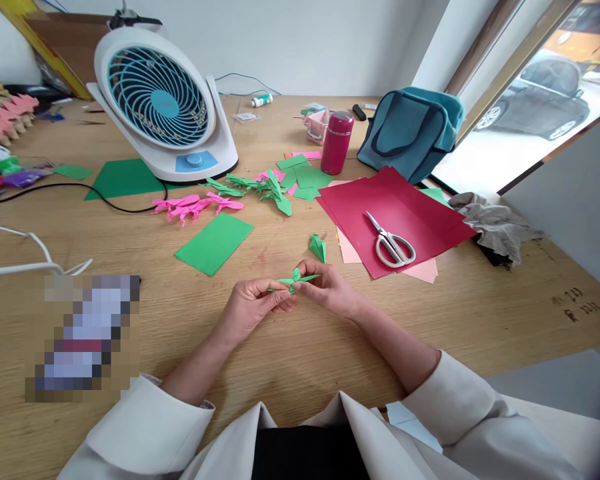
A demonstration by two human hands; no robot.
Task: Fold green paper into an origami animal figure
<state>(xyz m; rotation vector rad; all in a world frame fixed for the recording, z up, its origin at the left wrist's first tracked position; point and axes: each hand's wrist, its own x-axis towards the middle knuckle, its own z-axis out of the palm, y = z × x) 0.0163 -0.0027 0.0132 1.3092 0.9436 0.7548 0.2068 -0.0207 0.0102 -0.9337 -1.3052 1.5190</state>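
Between my two hands, over the wooden table [280,353], is a small folded green paper piece [296,276] with thin pointed ends. My left hand [253,303] pinches its left end between thumb and fingers. The right side of it is gripped by my right hand [327,288], thumb in front. Just beyond my right hand lies another folded green piece [317,247]. Farther back are pink folded figures [197,205] and green folded figures [275,192]. A flat green sheet [215,243] rests to the left of them, nearer me.
White scissors [393,247] lie on red paper sheets [405,200] at the right. Behind stand a fan [163,103], a red flask [337,143] and a teal bag [410,133]. A blurred-out object [87,337] lies at the left, near white cables [30,267].
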